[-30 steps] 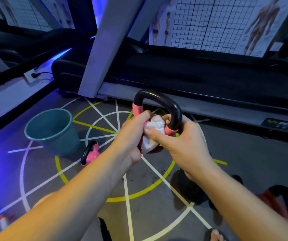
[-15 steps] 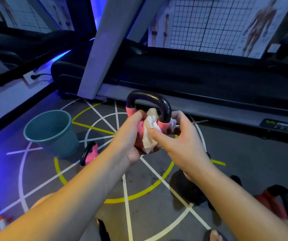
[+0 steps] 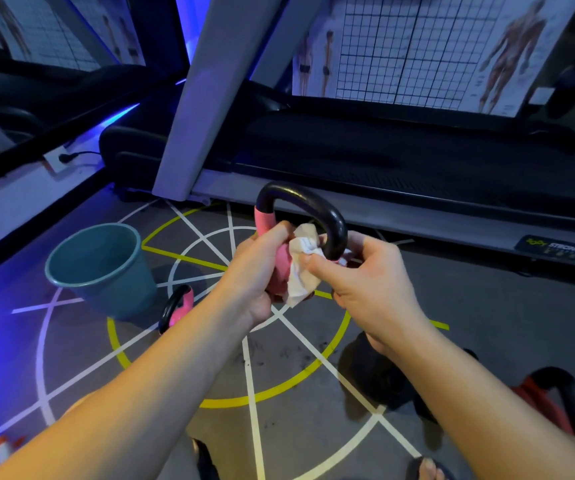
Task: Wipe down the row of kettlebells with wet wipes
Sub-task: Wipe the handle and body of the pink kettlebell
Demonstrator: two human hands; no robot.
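Observation:
A pink kettlebell with a black handle (image 3: 314,206) is held up in the air at the centre of the head view. My left hand (image 3: 255,271) grips its pink body from the left and below. My right hand (image 3: 365,282) pinches a crumpled white wet wipe (image 3: 301,271) against the kettlebell near the right end of the handle. A second pink kettlebell (image 3: 178,308) lies on the floor to the left. At the lower right stands a red kettlebell (image 3: 553,400), and a dark one (image 3: 379,372) sits partly hidden under my right forearm.
A teal bucket (image 3: 102,268) stands on the floor at the left. A treadmill (image 3: 400,161) runs across the back, with its grey upright leaning in front. White and yellow lines mark the floor. A small bottle (image 3: 2,448) lies at the bottom left. Toes (image 3: 428,469) show below.
The kettlebell has turned in my left hand, its handle swinging round. My right hand has slid the wipe along the body toward the handle's right end.

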